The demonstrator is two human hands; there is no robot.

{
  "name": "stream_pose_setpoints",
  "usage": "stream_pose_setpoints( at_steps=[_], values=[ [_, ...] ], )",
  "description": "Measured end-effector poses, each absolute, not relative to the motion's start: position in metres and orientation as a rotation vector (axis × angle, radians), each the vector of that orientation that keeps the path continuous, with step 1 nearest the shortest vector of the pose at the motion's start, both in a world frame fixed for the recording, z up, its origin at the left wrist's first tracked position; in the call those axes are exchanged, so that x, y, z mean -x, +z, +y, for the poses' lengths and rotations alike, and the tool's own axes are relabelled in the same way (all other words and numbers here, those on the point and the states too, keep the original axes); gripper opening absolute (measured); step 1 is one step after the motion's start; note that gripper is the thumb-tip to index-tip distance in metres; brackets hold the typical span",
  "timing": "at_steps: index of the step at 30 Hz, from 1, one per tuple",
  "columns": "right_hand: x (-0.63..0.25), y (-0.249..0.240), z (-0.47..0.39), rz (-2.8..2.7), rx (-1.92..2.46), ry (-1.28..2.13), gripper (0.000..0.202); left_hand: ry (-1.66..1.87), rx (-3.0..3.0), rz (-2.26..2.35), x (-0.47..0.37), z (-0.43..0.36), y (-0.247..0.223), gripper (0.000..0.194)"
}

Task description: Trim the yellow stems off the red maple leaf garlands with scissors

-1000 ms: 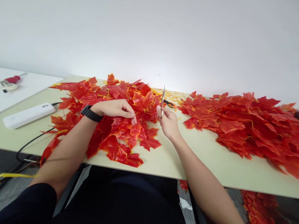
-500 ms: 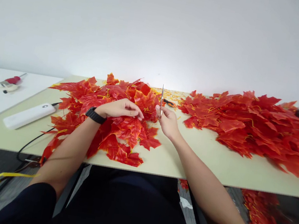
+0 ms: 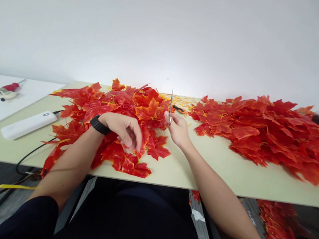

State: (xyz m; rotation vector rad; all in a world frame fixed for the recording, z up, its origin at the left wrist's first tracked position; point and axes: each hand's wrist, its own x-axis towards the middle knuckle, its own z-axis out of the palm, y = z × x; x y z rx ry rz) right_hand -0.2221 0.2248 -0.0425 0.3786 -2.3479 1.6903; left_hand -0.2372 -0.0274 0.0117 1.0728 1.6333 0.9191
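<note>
Red artificial maple leaves [image 3: 148,111] with yellow edges lie in a loose heap on the pale table. My left hand [image 3: 124,128] is over the near part of this heap, palm down, thumb and fingers curved and apart, with nothing visible in them. Whether its fingertips touch a leaf I cannot tell. At the heap's right edge my right hand [image 3: 178,130] grips a pair of slim metal scissors [image 3: 171,101], whose blades point up and away from me. Fingers cover most of the handles.
A larger pile of red leaves [image 3: 267,131] covers the table's right side. Behind my right hand lie an orange-and-black tool [image 3: 179,109] and yellow scraps [image 3: 178,99]. A white power strip [image 3: 28,125] with a black cable lies left. More leaves [image 3: 283,238] are below the table.
My left hand has moved down and towards me over the heap, and its fingers now bend downward. My right hand holds the scissors almost where they were.
</note>
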Motion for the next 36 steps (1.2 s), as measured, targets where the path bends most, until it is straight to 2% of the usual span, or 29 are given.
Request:
stream_pose_setpoints(
  at_steps=[2,9,14,19,23,28,36],
  values=[
    [0.222,-0.042,0.225,-2.354,-0.383,1.672,0.073,0.757,-1.118,1.63,0.233,-0.022,0.015,0.042],
    [0.221,-0.043,0.224,-2.368,-0.371,1.672,0.072,0.547,-1.169,2.043,0.241,-0.021,0.005,0.052],
    [0.223,-0.044,0.224,-2.343,-0.368,1.719,0.071,0.548,-1.107,2.164,0.245,-0.028,0.006,0.064],
    [0.223,-0.044,0.223,-2.336,-0.371,1.739,0.07,0.58,-1.083,2.213,0.245,-0.028,0.006,0.067],
    [0.221,-0.043,0.223,-2.339,-0.363,1.738,0.07,0.621,-1.131,2.227,0.246,-0.026,0.003,0.063],
    [0.219,-0.04,0.222,-2.353,-0.344,1.724,0.071,0.71,-1.123,2.192,0.241,-0.022,0.01,0.046],
    [0.22,-0.041,0.222,-2.364,-0.366,1.695,0.072,1.054,-1.207,2.024,0.23,-0.029,0.023,0.03]
  ],
)
